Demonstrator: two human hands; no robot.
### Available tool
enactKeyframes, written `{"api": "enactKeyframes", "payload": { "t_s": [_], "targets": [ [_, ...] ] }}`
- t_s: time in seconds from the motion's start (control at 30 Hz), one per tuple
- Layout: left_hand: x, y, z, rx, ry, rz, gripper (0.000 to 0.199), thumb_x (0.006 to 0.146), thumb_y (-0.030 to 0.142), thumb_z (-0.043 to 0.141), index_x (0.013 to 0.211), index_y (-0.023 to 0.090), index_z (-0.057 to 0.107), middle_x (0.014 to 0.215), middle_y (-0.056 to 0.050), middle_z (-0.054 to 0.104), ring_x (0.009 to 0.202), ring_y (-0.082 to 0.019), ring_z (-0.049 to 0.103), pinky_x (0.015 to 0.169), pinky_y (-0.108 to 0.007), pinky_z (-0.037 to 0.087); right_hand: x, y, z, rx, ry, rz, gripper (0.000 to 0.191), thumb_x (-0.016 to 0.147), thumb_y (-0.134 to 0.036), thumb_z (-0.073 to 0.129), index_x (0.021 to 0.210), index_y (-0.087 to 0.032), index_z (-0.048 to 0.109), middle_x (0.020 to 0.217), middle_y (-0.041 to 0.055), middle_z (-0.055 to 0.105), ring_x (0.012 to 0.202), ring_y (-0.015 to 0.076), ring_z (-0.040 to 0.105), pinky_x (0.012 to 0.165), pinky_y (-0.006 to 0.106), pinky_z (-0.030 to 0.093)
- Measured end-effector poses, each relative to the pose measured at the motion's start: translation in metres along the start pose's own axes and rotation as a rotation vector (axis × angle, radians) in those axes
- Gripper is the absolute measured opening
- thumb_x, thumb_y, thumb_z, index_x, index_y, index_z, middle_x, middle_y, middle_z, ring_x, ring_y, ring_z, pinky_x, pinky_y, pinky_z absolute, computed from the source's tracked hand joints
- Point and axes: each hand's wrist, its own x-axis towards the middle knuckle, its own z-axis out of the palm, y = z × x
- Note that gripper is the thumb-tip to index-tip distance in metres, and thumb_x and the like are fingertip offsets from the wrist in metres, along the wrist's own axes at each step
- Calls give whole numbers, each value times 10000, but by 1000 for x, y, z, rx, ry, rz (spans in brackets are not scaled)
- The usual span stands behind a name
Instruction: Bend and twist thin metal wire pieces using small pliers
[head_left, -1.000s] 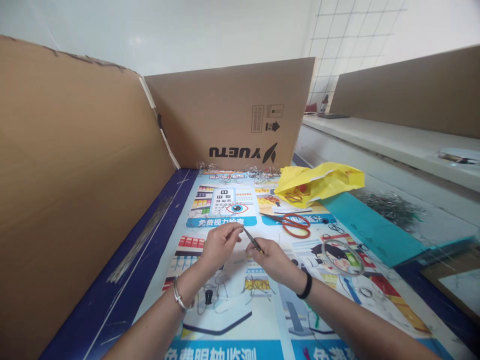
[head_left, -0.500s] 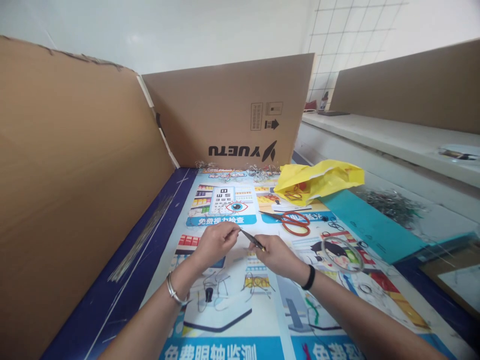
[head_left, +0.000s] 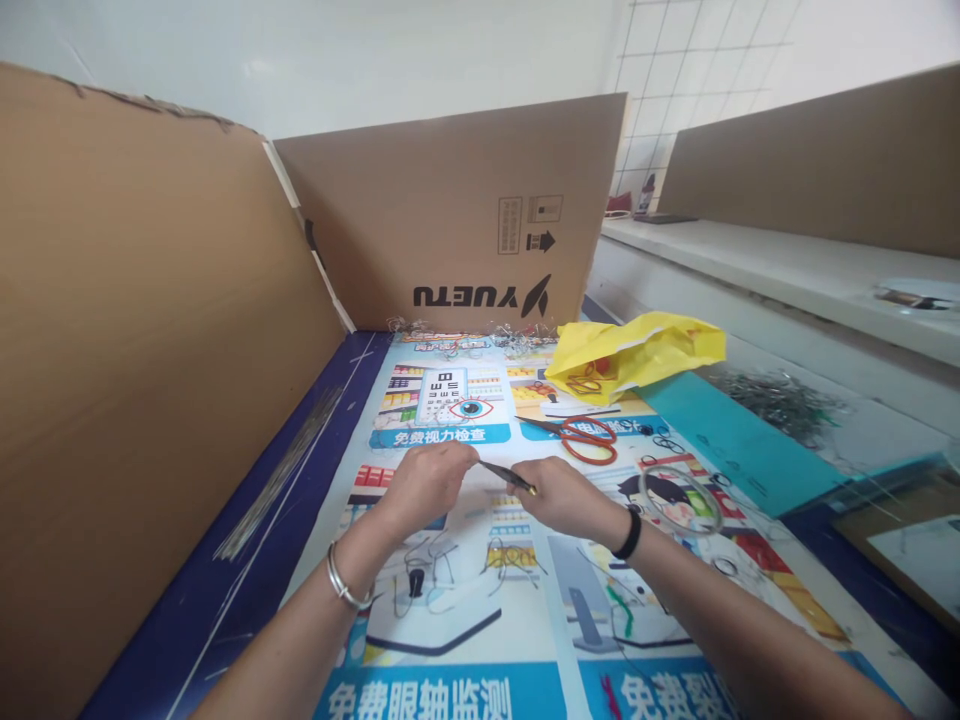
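My right hand (head_left: 562, 496) is closed around dark needle-nose pliers (head_left: 507, 474), with a gold-coloured spot near the grip. Their narrow tip points left and meets the fingertips of my left hand (head_left: 433, 482). Those fingers are pinched together; whatever sits between them is too small or hidden to make out. On the printed sheet (head_left: 525, 610) below both hands lie thin bent wire pieces (head_left: 514, 562), some with a black part (head_left: 416, 583). Red-handled scissors (head_left: 589, 440) rest just beyond my right hand, blades toward the left.
A yellow bag (head_left: 660, 355) lies behind the scissors. A ring of wire (head_left: 681, 500) sits to the right. Straight wires (head_left: 281, 470) lie along the left edge. Cardboard panels (head_left: 450, 220) stand at the left and back. A heap of wire scraps (head_left: 776, 400) is beyond the teal sheet (head_left: 735, 440).
The pliers lie slightly flatter, and my right hand has turned a little. My left hand still pinches at their tip. The whole view has shifted slightly.
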Motion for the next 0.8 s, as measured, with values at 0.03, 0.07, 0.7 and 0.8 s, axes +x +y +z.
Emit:
{"api": "enactKeyframes", "payload": {
  "t_s": [0.03, 0.07, 0.7, 0.8],
  "targets": [
    [0, 0, 1, 23, 11, 12, 290, 767, 30, 379, 891, 176, 597, 787, -44, 665, 654, -140, 599, 597, -243, 437, 0, 0, -1, -5, -10, -2, 234, 824, -276, 437, 783, -175, 644, 744, 56, 667, 647, 154, 553, 537, 246, 265],
    [0, 0, 2, 49, 22, 23, 294, 758, 22, 381, 885, 173, 598, 768, -41, 663, 651, -142, 598, 591, -244, 438, -1, 0, -3, -12, -21, -4, 236, 825, -273, 433, 778, -175, 642, 737, 51, 665, 639, 148, 550, 534, 244, 264],
    [2, -2, 10, -292, 87, -151, 202, 845, 152, 433, 912, 178, 622, 785, -26, 685, 723, -133, 631, 697, -258, 472, 2, 4, -3, 342, -137, 20, 204, 761, -249, 469, 766, -161, 654, 638, 10, 599, 572, 116, 490, 514, 216, 316],
    [6, 5, 15, -663, 139, -362, 200, 856, 280, 469, 913, 170, 626, 754, -29, 677, 699, -134, 635, 633, -239, 478, 5, 4, 4, 534, -146, 66, 201, 724, -231, 486, 778, -157, 665, 622, -8, 565, 554, 102, 458, 514, 210, 331]
  ]
}}
